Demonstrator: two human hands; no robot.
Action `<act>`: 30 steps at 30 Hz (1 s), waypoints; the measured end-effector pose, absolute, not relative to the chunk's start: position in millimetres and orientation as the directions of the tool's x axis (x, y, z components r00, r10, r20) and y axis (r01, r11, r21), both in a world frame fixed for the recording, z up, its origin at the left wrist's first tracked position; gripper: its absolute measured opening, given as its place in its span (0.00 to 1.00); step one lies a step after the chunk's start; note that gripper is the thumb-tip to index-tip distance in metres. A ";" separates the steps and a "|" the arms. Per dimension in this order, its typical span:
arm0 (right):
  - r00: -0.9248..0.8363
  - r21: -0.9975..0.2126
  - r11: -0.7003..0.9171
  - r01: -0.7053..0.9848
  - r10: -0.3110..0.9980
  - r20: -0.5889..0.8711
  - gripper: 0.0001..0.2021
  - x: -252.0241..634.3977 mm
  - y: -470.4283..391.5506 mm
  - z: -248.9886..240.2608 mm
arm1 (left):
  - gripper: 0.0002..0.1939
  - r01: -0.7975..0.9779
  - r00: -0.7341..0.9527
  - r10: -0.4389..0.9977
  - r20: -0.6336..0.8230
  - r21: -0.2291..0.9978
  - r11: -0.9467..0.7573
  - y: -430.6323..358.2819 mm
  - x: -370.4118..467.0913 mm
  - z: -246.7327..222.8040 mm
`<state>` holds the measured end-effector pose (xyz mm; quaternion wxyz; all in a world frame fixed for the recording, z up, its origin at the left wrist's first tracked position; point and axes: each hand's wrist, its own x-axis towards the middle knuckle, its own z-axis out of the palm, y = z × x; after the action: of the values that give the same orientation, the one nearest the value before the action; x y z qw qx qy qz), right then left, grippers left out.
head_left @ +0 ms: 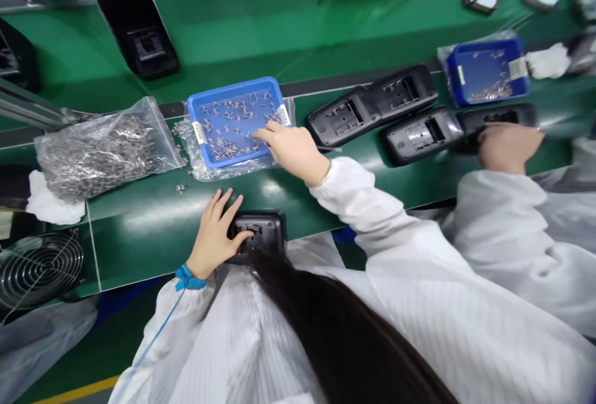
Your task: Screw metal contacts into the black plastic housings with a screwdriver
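Note:
My left hand [215,233] lies at the left side of a black plastic housing [267,230], its fingers straight and spread. The thumb rests on the housing's recessed face, and dark hair covers the housing's near edge. Over the right part of a blue tray [236,157], my right hand [295,148] has its fingertips bent together in a pinch among small metal clips [223,148]. Whatever is between those fingertips is too small to make out. A single loose clip [180,188] lies on the green bench left of the tray.
A clear bag of metal pieces [105,152] lies to the left, above a round fan guard [41,267]. Black housings [342,120] line the right side. A co-worker's hand [510,143] touches another housing near a second blue tray [487,75]. One more housing [139,31] lies beyond.

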<state>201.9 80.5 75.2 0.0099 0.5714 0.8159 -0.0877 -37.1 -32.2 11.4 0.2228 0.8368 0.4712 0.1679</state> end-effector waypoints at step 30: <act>-0.299 -0.500 0.269 0.823 0.954 0.021 0.12 194.6 -72.6 71.1 | 0.12 0.162 0.481 0.836 -0.263 0.964 0.210 -35.1 0.0 51.5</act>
<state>194.6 -72.6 71.1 -0.1613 0.5696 0.7801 -0.2025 0.0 -35.1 51.5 0.6435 0.5714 0.4368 0.2618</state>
